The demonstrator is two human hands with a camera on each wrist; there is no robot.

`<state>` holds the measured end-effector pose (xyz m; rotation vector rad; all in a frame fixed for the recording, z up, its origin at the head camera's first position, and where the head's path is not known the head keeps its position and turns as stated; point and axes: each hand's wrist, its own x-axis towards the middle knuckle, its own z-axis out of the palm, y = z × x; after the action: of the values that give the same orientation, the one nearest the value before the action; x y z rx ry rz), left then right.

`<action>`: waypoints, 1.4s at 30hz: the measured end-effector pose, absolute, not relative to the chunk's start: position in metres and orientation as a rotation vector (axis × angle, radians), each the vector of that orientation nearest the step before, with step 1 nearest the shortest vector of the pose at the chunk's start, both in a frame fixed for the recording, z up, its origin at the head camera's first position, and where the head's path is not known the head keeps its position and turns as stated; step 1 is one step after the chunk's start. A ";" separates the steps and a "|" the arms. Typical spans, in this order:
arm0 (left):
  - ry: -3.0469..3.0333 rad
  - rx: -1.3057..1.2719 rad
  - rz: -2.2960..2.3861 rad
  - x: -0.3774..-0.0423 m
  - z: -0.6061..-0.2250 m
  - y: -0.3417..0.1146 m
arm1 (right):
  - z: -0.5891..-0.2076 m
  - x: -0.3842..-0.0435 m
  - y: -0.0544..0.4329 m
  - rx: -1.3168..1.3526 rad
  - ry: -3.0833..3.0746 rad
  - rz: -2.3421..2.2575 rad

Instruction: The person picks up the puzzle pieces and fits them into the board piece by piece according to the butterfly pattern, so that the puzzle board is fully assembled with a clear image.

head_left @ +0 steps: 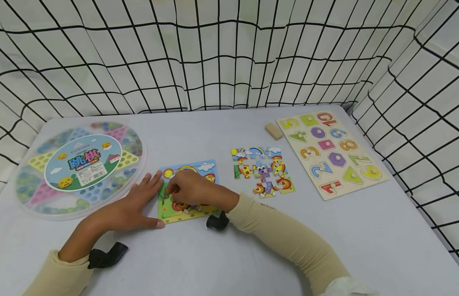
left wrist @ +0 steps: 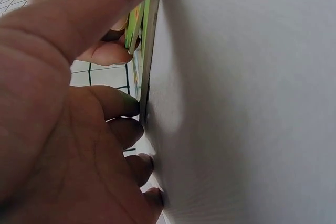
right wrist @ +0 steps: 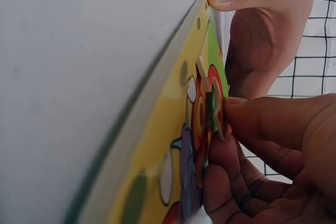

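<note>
A cartoon jigsaw board (head_left: 200,212) lies on the table in the head view. My left hand (head_left: 131,205) is spread at its left edge, the thumb by the near corner and the fingers along the side. Over the board's left part, my right hand (head_left: 194,187) pinches a jigsaw piece (right wrist: 216,98) between thumb and fingers. That piece stands tilted against the board in the right wrist view, and its green edge (left wrist: 134,30) shows in the left wrist view. The right hand hides part of the picture. To the right lie several loose-looking jigsaw pieces (head_left: 264,170) in a rough square.
A round Chinese checkers box (head_left: 35,164) with coloured marbles stands at the left. On the right is a wooden number-and-shape board (head_left: 314,164), with a small wooden block (head_left: 274,131) beside it. Black netting (head_left: 218,61) rises behind the white table (head_left: 200,263).
</note>
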<state>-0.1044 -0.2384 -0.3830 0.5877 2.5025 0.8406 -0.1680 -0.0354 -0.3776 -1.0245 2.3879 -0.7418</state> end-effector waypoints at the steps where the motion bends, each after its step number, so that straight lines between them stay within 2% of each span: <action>1: 2.503 0.587 0.843 -0.104 -0.383 -0.238 | -0.378 -0.168 -0.035 -1.026 2.388 -0.745; 27: 2.510 0.598 0.835 -0.104 -0.383 -0.238 | -0.377 -0.162 -0.038 -1.075 2.417 -0.683; 42: 2.525 0.571 0.814 -0.103 -0.383 -0.237 | -0.373 -0.176 -0.015 -1.019 2.304 -0.943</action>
<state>-0.1033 -0.2373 -0.3832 0.5710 2.5248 0.8141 -0.1757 -0.0154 -0.3733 -1.0190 2.3043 -0.9426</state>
